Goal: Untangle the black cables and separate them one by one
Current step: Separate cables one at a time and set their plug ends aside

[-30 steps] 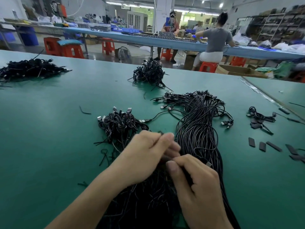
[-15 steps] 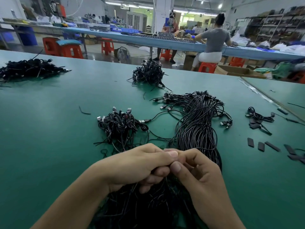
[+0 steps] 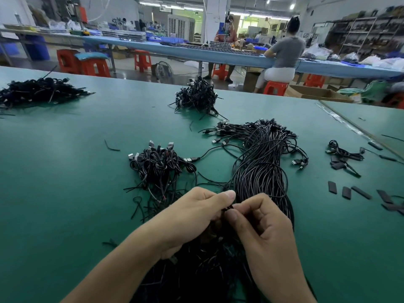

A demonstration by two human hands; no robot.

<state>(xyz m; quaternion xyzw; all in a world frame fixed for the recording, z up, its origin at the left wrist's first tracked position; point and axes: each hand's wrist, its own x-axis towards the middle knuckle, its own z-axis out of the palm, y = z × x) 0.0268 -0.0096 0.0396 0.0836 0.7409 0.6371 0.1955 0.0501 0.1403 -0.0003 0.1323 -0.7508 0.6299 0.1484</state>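
Note:
A long bundle of black cables [image 3: 262, 167] runs from the middle of the green table [image 3: 65, 193] toward me and passes under my hands. My left hand [image 3: 192, 217] and my right hand [image 3: 260, 224] meet above its near end. Both pinch a thin black cable [image 3: 227, 207] between thumb and fingertips. A smaller pile of coiled black cables with USB plugs [image 3: 157, 165] lies just left of the bundle. The cables beneath my hands are mostly hidden.
Two more black cable heaps lie farther off, one at the far left [image 3: 39, 91] and one at the far middle [image 3: 197, 97]. Short black strips [image 3: 347, 191] and a small coil [image 3: 343, 153] sit at the right. People work at a blue bench [image 3: 196, 51] behind.
My hands have drawn slightly toward me and closer together. The pinch on the thin cable is now plainly visible between the fingertips. The piles have not moved.

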